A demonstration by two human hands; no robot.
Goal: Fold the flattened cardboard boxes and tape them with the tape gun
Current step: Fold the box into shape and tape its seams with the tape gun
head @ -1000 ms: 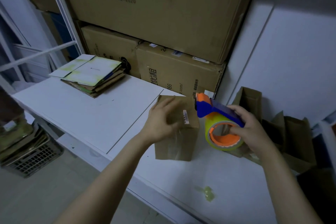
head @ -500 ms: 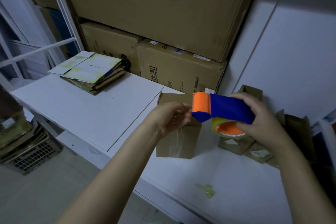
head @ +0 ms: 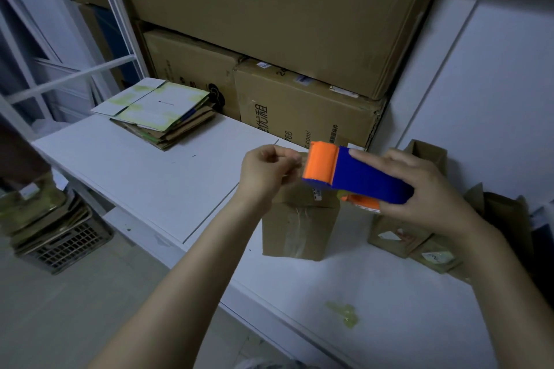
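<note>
A tape gun, blue in the body with an orange roller end, was held in the air above the counter. It was gripped by the right hand, whose fingers were curled over the blue top while the thumb lay underneath, beside the orange core of the roll. The left hand was raised just beside the orange roller, its fingers curled and its thumb pressed against the fingertips; whether a tape end was pinched there could not be told.

Directly below both hands a folded cardboard box was stood upright on the counter, with a small label seen near its top edge. A stack of flattened cardboard boxes was laid well apart, at the far left of the counter, a pale green-stained sheet uppermost. More small boxes were gathered at the right, partly hidden by the right hand. A scrap of yellowish tape was stuck to the near counter. Large cartons were piled against the back, and a slotted crate was set on the floor at the left.
</note>
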